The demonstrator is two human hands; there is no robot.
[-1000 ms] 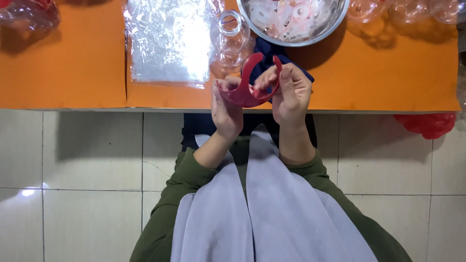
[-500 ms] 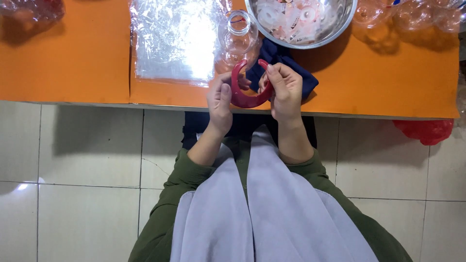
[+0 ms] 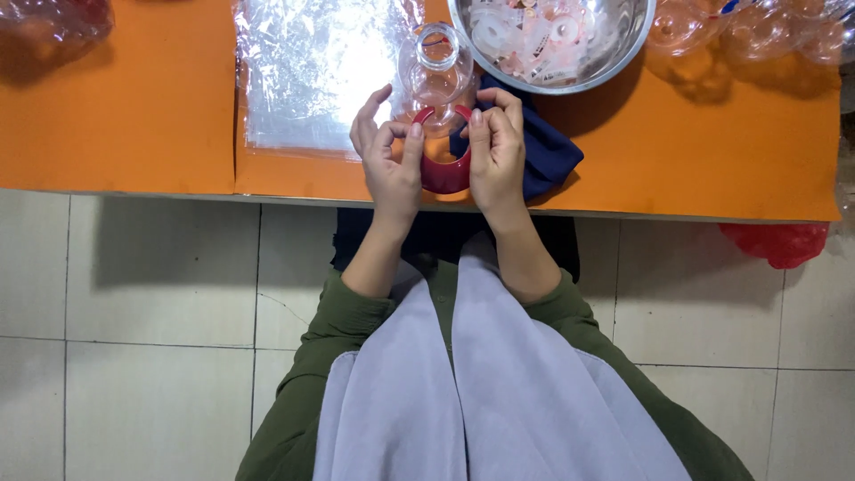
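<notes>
At the far left of the orange counter [image 3: 116,134], a heap of clear plastic pieces [image 3: 53,22] with a red tint is lying at the upper corner, well apart from the hands. Next to the right, a flat clear plastic bag [image 3: 307,76] is lying spread out on the counter, its right edge just beside the left hand [image 3: 389,156]. That hand is pinching the left arm of a red C-shaped plastic piece [image 3: 443,169] between thumb and fingers, near the counter's front edge. A small clear plastic bottle-like shape [image 3: 436,71] is sitting just above the open ends of the red piece, touching or nearly touching them; which one cannot be told. The right hand [image 3: 495,151] is gripping the right arm of the same red piece, over a dark blue cloth [image 3: 552,156]. Farther right, a steel bowl [image 3: 623,44] is holding pale round plastic parts [image 3: 534,36], and more clear plastic shells [image 3: 748,31] are lying beyond it.
</notes>
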